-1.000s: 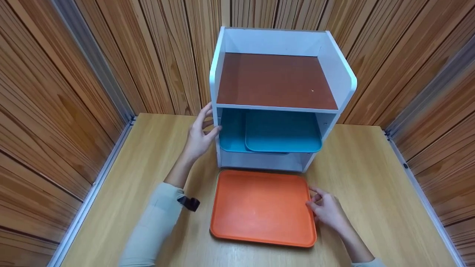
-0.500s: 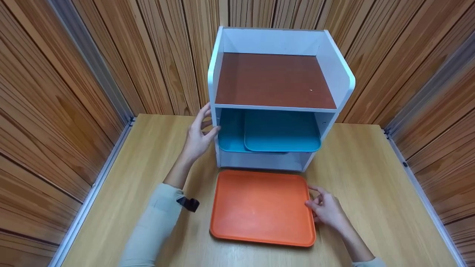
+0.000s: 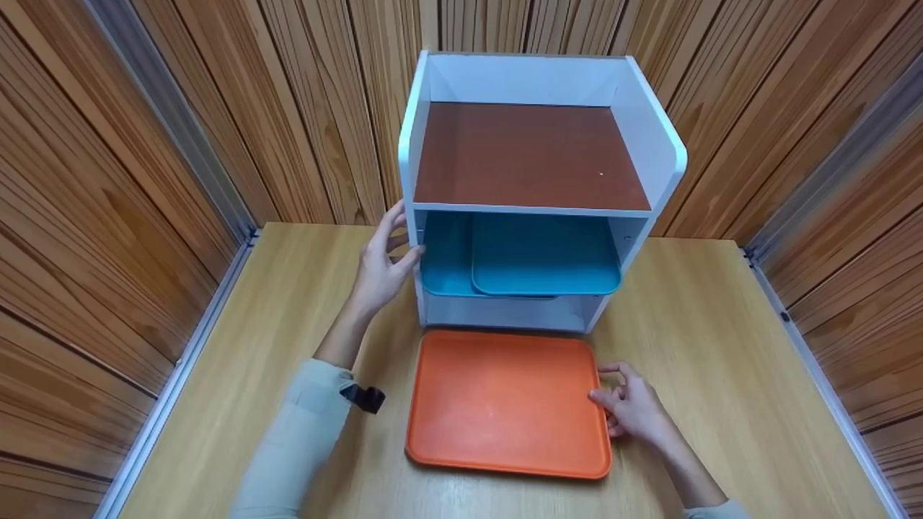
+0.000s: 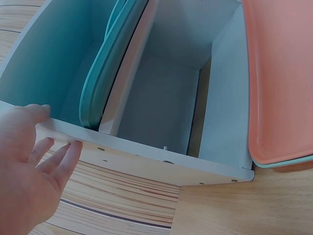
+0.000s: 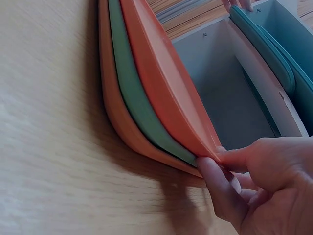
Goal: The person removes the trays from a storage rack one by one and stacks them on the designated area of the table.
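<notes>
**Tray stack at the shelf unit: hand positions and grip state**

**Head view.** The white shelf unit (image 3: 541, 194) stands on the wooden table (image 3: 721, 346). The left hand (image 3: 381, 267) is placed flat against the unit's left side panel, fingers extended, thumb at the front edge beside the teal trays (image 3: 519, 256) on the middle shelf. This placement appears to steady the unit. The orange tray (image 3: 505, 400) lies directly in front of the lower compartment. The right hand (image 3: 631, 407) is at the tray's right edge, fingers curled onto the rim.

**Left wrist view.** The left hand (image 4: 29, 166) shows straight, slightly spread fingers (image 4: 66, 156) resting on the outer face of the side panel. It grips nothing. Beyond the fingertips lie the stacked teal trays (image 4: 105, 73), and past them the lower compartment (image 4: 166, 98). The orange tray (image 4: 279, 78) sits at the far end of the unit.

**Right wrist view.** Three trays are stacked here: the orange tray (image 5: 166, 93) on top, a green tray (image 5: 134, 98) beneath it, and another orange tray (image 5: 115, 112) at the bottom. The right hand (image 5: 259, 186) pinches the top tray's rim between thumb and fingers (image 5: 215, 181), lifting that edge clear of the green tray. The remaining fingers are curled below. The lifted edge separates the top tray from the stack.
</notes>
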`<state>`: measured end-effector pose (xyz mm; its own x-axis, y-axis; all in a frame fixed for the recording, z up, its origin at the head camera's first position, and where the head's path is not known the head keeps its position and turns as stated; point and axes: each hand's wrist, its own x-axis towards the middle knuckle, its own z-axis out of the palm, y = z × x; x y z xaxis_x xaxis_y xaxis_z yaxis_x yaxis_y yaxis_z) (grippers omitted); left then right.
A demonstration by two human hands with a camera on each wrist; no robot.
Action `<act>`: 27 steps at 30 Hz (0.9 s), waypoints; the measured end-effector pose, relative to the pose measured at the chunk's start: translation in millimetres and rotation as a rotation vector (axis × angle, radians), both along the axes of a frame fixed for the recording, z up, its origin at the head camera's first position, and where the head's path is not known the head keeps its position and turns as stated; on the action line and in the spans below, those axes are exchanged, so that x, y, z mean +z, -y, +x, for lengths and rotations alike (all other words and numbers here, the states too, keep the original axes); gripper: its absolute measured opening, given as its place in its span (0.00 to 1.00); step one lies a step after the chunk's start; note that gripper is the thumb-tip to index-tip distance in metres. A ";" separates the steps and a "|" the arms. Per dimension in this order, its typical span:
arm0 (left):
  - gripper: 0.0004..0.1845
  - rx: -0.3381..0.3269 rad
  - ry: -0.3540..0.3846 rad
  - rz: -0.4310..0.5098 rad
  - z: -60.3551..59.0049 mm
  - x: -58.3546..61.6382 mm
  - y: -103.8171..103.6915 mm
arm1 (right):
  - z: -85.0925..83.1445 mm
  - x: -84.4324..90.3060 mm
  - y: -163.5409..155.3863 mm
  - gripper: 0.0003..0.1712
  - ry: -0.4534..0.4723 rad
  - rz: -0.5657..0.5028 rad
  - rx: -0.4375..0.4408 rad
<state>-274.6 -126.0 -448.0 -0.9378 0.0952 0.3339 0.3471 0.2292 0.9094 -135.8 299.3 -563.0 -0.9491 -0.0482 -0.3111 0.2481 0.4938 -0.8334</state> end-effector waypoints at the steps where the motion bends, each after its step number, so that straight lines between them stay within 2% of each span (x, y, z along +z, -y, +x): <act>1: 0.41 0.002 -0.003 0.001 0.0 0.2 0.2 | -0.8 -0.5 -0.4 0.32 -0.001 -0.005 0.006; 5: 0.41 -0.001 -0.003 0.011 0.5 0.3 0.3 | -3.1 -3.4 -2.7 0.31 -0.011 -0.006 0.020; 8: 0.41 -0.011 0.009 0.014 0.3 -0.2 -0.1 | -3.4 -2.2 -3.3 0.33 -0.037 0.019 -0.009; 15: 0.40 -0.009 0.007 0.022 -1.2 -0.5 0.1 | -3.3 25.5 0.6 0.32 -0.228 0.153 -0.096; 18: 0.41 -0.011 0.015 0.023 -1.6 -0.9 -0.1 | -2.0 38.8 4.3 0.31 -0.286 0.167 -0.140; 23: 0.41 -0.007 0.016 0.026 -1.3 -0.6 -0.5 | -2.4 49.8 14.6 0.32 -0.352 0.086 -0.223; 27: 0.40 -0.009 0.013 0.028 -0.2 -0.5 -0.2 | -4.0 52.5 25.4 0.37 -0.353 -0.086 -0.259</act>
